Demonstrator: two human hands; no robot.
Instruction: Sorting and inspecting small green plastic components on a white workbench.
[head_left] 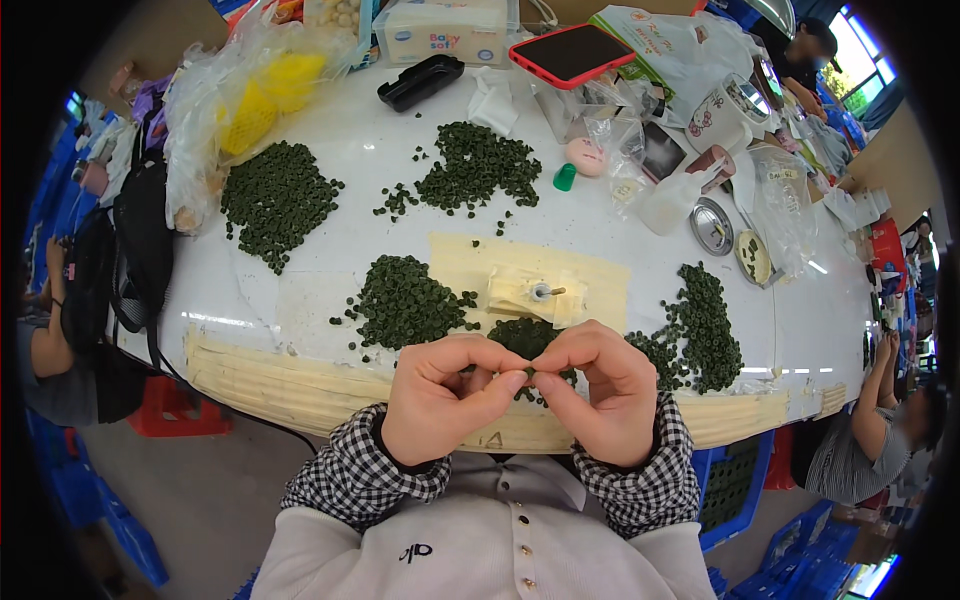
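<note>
Fingertips of both hands meet over the counter's near edge, pinching one small green piece [529, 373] between them. The left hand [447, 397] and right hand [600, 392] are curled, thumbs and forefingers pressed together; the piece is too small to tell its axis. Just beyond lies a green pile [525, 338], with a pin block [537, 295] behind it. More piles sit left and right. The counter [340, 240] has bare room between them.
</note>
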